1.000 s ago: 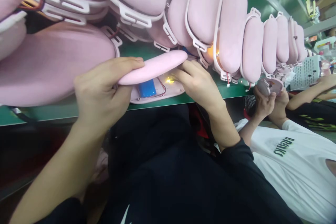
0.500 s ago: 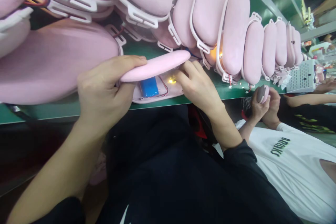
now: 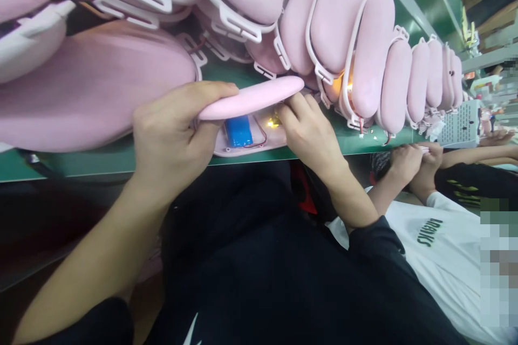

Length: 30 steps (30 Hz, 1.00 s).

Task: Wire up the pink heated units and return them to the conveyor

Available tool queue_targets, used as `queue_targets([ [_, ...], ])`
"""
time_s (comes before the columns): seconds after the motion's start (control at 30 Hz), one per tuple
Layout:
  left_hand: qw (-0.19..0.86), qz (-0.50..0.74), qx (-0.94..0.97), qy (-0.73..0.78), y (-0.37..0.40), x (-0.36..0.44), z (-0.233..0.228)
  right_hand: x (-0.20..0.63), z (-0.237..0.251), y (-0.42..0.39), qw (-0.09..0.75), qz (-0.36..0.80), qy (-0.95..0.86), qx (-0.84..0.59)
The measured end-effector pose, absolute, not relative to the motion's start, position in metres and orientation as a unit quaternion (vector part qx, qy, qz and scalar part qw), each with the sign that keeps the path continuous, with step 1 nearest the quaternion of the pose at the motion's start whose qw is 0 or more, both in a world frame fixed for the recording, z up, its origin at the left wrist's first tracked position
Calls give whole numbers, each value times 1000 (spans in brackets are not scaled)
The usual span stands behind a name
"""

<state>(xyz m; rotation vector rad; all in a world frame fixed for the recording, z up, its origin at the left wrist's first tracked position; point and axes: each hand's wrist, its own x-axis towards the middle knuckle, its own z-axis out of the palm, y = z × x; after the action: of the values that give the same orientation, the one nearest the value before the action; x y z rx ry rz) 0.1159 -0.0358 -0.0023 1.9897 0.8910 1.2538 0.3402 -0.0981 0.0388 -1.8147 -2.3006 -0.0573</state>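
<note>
My left hand grips the near end of a pink oval cover, thumb on top and fingers beneath, holding it tilted on edge. Under it, on the bench, lies a matching open shell with a blue battery pack, thin red and dark wires and a small yellow glow inside. My right hand is at the far end, its fingers curled in between cover and shell. What those fingertips pinch is hidden.
Many pink oval casings with slotted strap loops stand in rows along the green bench, and a large pink casing lies to the left. A co-worker in a white shirt works on the right, beside a grey panel.
The view has shifted slightly, so the bench items appear further right. My hands keep the same hold on cover and shell. The co-worker's hands have turned and closed round their piece.
</note>
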Motion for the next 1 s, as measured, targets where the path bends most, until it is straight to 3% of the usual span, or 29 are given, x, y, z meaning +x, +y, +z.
queue_targets([
  [0.7,306,478,751,338,-34,117,-7,347,45,-93,46,-14,-802,-596],
  [0.9,327,447,745,371,-39,116,2,323,29,-113,169,-33,-741,-649],
  [1.0,322,426,763,364,-41,115,8,311,13,-106,174,-10,-749,-639],
])
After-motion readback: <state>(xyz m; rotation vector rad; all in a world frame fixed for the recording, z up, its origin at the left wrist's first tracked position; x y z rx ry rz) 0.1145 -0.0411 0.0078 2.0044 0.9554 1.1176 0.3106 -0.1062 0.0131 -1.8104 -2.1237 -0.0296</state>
